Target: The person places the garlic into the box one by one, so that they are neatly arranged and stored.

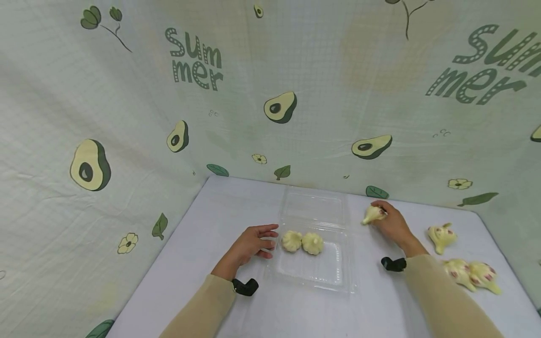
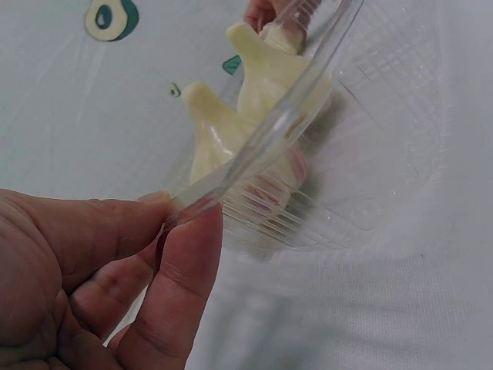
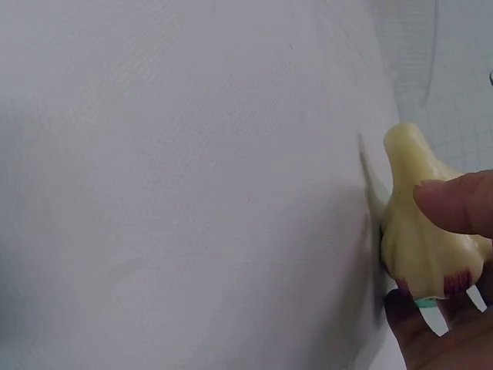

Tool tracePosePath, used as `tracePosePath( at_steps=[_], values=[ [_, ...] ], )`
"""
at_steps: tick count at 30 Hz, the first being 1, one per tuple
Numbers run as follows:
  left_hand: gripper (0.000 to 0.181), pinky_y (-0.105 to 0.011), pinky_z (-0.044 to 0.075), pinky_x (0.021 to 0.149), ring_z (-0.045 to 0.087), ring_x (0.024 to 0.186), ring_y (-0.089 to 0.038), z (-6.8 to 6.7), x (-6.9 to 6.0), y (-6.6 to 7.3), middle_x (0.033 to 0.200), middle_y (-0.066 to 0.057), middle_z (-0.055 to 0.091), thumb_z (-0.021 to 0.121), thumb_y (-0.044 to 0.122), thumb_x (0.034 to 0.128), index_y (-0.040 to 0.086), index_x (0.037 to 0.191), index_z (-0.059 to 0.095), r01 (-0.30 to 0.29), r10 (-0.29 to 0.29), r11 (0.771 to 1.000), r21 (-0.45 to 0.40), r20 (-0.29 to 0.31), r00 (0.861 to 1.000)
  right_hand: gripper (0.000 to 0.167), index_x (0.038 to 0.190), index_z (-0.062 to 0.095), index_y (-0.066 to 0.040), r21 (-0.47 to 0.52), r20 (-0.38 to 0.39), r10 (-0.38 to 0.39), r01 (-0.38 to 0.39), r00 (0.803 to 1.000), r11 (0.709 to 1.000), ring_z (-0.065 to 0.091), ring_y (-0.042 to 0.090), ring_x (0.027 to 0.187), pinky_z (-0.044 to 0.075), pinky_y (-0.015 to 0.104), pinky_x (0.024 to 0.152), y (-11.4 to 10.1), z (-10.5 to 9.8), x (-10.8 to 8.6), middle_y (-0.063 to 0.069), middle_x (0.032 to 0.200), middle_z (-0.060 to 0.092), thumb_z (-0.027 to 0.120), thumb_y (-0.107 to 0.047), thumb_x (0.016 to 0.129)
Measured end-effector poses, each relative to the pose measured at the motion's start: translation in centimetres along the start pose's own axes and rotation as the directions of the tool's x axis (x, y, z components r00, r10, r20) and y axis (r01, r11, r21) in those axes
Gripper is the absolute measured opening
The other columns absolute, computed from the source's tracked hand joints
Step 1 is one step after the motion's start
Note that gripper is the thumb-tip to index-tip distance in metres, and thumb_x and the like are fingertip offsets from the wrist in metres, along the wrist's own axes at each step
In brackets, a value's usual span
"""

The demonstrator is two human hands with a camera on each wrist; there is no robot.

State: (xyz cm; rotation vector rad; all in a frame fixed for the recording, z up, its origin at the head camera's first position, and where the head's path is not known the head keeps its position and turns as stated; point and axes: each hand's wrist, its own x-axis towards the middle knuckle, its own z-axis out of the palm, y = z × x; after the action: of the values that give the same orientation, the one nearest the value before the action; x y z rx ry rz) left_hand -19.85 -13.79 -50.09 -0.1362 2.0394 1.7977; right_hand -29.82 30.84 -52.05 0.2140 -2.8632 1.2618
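Pinching the rim of a clear plastic box [image 1: 313, 274], the left hand [image 1: 249, 244] has two garlic bulbs [image 1: 313, 243] just to its right, inside the box. The right hand [image 1: 393, 225] grips another bulb [image 1: 374, 214] between thumb and fingers, well to the right of the left hand. Between the hands, the open lid [image 1: 314, 209] lies beyond the bulbs. Right of the right hand sits a loose bulb [image 1: 441, 238]; nearer the person, beside the right sleeve [image 1: 439, 291], lie two more [image 1: 483, 277].

The box's see-through edges are hard to make out, and the right wrist view cuts off part of its hand. Whether the gripped bulb touches the table is unclear. Beneath both hands is a white tabletop [image 1: 376, 310]; beyond them hangs a pale cloth [image 1: 321, 126] printed with avocados.
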Motion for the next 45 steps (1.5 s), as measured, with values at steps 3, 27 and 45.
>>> tracePosePath(
  at_steps=[3, 27, 45],
  values=[
    [0.06, -0.032, 0.066, 0.069, 0.072, 0.09, -0.018, 0.0, 0.0, 0.0, 0.141, -0.014, 0.065, 0.072, -0.005, 0.0959, 0.014, 0.151, 0.06, 0.001, -0.001, 1.0, -0.008, 0.001, 1.0, 0.063, 0.144, 0.047, 0.005, -0.015, -0.012, 0.015, -0.015, 1.0, 1.0, 0.051, 0.048, 0.125, 0.043, 0.058, 0.1, 0.1, 0.2, -0.3, 0.038, 0.145, 0.049, 0.076, -0.001, 0.089],
    [0.06, -0.032, 0.066, 0.07, 0.071, 0.091, -0.016, 0.0, -0.2, -0.1, 0.141, -0.015, 0.065, 0.071, -0.005, 0.0967, 0.013, 0.152, 0.058, -0.004, 0.004, 1.0, -0.006, 0.007, 1.0, 0.068, 0.149, 0.041, 0.003, 0.089, -0.042, 0.116, -0.112, 0.992, 0.99, 0.051, 0.046, 0.135, 0.045, 0.021, 0.086, 0.1, 0.9, -1.3, 0.034, 0.152, 0.049, 0.073, -0.033, 0.101],
    [0.06, -0.032, 0.066, 0.071, 0.072, 0.092, -0.017, 0.1, -0.1, -0.1, 0.14, -0.013, 0.066, 0.072, -0.004, 0.0964, 0.014, 0.152, 0.059, 0.002, -0.002, 1.0, -0.012, 0.005, 1.0, 0.056, 0.153, 0.049, -0.005, -0.011, 0.047, 0.039, -0.039, 0.998, 0.999, 0.046, 0.049, 0.134, 0.042, 0.067, 0.104, 0.8, 0.2, -3.4, 0.031, 0.157, 0.041, 0.068, -0.025, 0.104]
  ],
)
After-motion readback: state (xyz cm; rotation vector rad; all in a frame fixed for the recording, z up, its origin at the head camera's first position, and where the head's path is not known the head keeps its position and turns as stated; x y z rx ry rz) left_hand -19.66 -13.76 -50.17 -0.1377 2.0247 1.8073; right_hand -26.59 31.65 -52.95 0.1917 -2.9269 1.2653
